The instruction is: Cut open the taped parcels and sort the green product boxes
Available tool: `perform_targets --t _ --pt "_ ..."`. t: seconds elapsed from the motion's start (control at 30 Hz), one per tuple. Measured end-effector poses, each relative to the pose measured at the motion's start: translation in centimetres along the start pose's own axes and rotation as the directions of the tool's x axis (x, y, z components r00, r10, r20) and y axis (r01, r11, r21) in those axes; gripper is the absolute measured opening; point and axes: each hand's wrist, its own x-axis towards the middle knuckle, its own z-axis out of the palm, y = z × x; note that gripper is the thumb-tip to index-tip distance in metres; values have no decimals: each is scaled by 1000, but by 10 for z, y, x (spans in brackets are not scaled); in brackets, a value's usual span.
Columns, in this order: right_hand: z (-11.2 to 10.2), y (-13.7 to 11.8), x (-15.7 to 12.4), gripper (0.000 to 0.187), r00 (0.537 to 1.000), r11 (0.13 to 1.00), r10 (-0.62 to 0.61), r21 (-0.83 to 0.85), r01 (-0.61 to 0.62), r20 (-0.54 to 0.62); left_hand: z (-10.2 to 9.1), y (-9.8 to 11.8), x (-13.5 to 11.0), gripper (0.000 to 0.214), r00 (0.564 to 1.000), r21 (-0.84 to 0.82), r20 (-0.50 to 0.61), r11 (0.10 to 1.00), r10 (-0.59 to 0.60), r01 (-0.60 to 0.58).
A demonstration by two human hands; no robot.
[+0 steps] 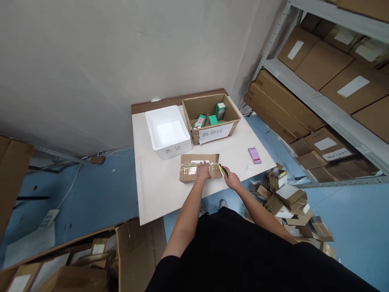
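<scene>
A small taped cardboard parcel (194,163) lies on the white table (158,190). My left hand (203,170) presses flat on top of it, fingers spread. My right hand (231,178) is closed round a yellow and black utility knife (223,170), whose tip sits at the parcel's right end.
Behind the parcel stand an empty white foam box (167,130) and an open cardboard box (211,117) with green and pink cartons and a paper label. A pink item (254,155) lies at the table's right. Small parcels are piled on the floor (288,202); shelving with cartons (322,81) at right.
</scene>
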Motion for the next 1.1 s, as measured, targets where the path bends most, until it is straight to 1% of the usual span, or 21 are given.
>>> perform_targets --t 0.1,0.2,0.33,0.4,0.47,0.57,0.67,0.77,0.83,0.93,1.1 --pt "7 -4 8 60 1000 1000 1 -1 -1 27 2 -1 -5 102 999 15 -39 1000 7 -7" --pt "12 -2 13 58 1000 1000 -15 12 15 27 4 -4 -7 98 998 18 -67 1000 20 -19" --pt "14 11 14 58 996 996 -78 43 76 42 7 -6 -4 102 999 9 -45 1000 28 -28" --pt "15 17 13 58 995 995 -86 58 83 56 9 -7 -1 104 999 3 -36 1000 20 -20" --pt "16 23 12 58 996 994 -76 81 72 50 12 -8 0 107 999 -7 -33 1000 16 -17" --pt "17 28 13 58 999 988 -38 150 39 -7 15 -11 1 110 998 -40 -42 998 39 -41" --pt "15 24 21 58 999 982 -12 190 20 -44 15 -14 2 113 997 -56 -51 997 55 -58" --pt "15 16 32 58 999 980 -4 197 12 -43 15 -14 3 109 998 -44 -46 998 52 -54" --pt "15 14 37 58 999 973 7 231 4 -45 14 -15 4 107 997 -50 -48 997 51 -54" --pt "14 17 39 57 1000 942 6 336 -2 -9 14 -16 3 106 997 -72 -54 995 61 -65" --pt "5 31 37 56 991 863 -46 504 -25 128 11 -20 1 104 996 -102 -45 991 78 -82"
